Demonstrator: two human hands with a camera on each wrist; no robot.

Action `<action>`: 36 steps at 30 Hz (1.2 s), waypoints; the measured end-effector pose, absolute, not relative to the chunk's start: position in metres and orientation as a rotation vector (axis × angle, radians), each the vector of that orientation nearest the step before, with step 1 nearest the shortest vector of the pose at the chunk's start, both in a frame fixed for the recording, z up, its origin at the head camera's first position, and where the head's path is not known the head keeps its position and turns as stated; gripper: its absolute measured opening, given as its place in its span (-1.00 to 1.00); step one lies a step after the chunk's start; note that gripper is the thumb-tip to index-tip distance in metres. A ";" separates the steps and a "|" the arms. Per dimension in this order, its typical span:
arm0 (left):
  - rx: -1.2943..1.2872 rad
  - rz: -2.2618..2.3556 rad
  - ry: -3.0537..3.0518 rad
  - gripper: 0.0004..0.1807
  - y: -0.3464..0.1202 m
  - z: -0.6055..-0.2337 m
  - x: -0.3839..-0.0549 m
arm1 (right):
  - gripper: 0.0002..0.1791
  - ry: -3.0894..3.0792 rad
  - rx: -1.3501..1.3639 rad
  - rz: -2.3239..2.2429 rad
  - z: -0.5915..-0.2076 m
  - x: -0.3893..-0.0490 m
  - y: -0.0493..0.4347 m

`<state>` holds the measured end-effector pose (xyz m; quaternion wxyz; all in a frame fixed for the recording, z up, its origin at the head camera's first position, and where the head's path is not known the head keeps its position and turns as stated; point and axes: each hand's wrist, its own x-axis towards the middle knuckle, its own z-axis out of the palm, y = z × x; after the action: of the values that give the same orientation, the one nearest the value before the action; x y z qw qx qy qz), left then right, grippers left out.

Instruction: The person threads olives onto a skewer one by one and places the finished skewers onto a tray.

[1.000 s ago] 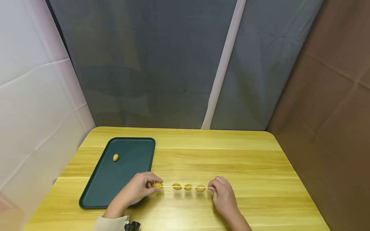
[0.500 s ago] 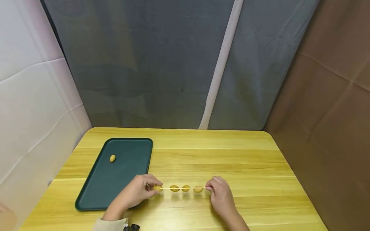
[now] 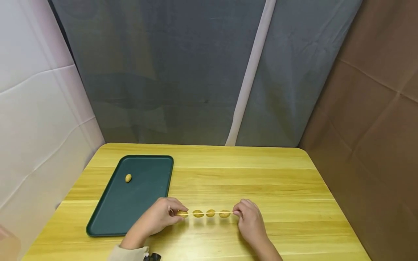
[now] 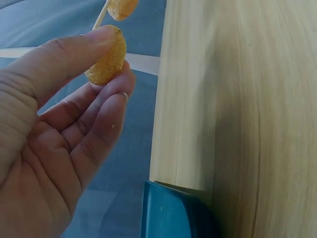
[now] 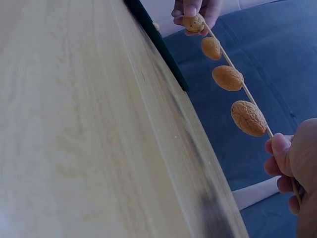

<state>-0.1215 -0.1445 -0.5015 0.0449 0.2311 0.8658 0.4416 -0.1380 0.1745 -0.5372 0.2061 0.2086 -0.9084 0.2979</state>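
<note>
Pinched between my left hand's point(image 3: 160, 216) thumb and fingers is a small, wrinkled, yellow-brown potato point(image 4: 110, 60), at the left end of a thin wooden skewer point(image 5: 227, 57). Three more such potatoes sit spaced along the stick: one nearest the right hand point(image 5: 249, 118), a middle one point(image 5: 227, 78) and one point(image 5: 211, 48) closer to the left hand. My right hand point(image 3: 251, 222) grips the skewer's other end with curled fingers. The stick is held roughly level above the table. The left fingers partly cover their potato in the head view.
A dark green tray point(image 3: 147, 188) lies on the left part of the wooden table point(image 3: 248, 177), with one loose potato point(image 3: 128, 178) on it. My left forearm crosses the tray's near right corner. Grey cloth point(image 3: 183, 79) hangs behind the table.
My left hand has moved slightly right, bringing its potato along the skewer closer to the other three. The right hand keeps its grip nearly still. The head view has shifted a little.
</note>
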 end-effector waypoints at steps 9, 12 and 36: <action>0.675 1.335 2.637 -0.80 -0.139 -0.501 -0.117 | -0.77 -2.481 0.658 0.795 -0.540 -0.142 0.174; 0.682 1.323 2.635 -0.80 -0.135 -0.501 -0.117 | -0.75 -2.454 0.681 0.783 -0.541 -0.143 0.176; 0.643 1.179 2.590 -0.59 -0.154 -0.492 -0.164 | -0.78 -2.481 0.605 0.826 -0.544 -0.136 0.205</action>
<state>-0.1635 -0.1539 -0.4924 0.1120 0.2191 0.8821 0.4017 -0.1359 0.2045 -0.5441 0.2270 0.2194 -0.9003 0.2998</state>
